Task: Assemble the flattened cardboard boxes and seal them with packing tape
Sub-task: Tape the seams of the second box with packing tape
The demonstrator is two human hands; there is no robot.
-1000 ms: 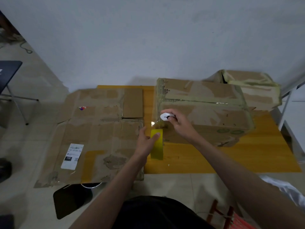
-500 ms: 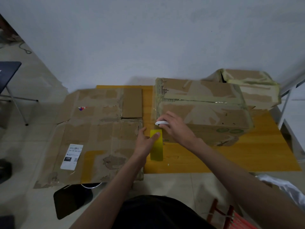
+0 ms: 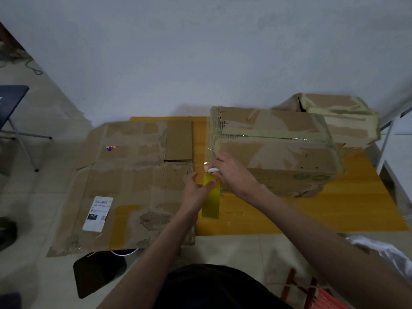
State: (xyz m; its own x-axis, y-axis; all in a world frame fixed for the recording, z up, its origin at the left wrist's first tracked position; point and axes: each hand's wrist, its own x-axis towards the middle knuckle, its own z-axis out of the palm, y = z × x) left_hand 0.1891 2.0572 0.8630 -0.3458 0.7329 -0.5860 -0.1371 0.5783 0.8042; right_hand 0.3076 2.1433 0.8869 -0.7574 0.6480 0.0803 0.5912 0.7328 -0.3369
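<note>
The assembled cardboard box (image 3: 276, 150) sits on the orange mat (image 3: 334, 210), and everything else is easiest placed from it: at its near left corner both hands meet. The right hand (image 3: 234, 175) is curled around a small white cutter (image 3: 213, 169), held right against that corner where a strip of clear tape (image 3: 208, 152) comes down off the box's left edge. Just below the corner, the left hand (image 3: 196, 188) pinches the yellow tape roll (image 3: 210, 198) between thumb and fingertips, and the roll hangs on its edge over the mat. To my eye the step is severing the tape, and it would go best with the left hand drawing the roll away from the box so the strip stays taut, while the cutter crosses it close to the cardboard in one clean stroke. Slack tape will likely fold and stick to itself. Afterwards, the loose end wants pressing flat down the box's side. Left of the box, a flattened cardboard box (image 3: 133, 186) lies spread on the floor, not yet folded up; behind the box on its right stands another taped box (image 3: 338, 119) against the wall.
</note>
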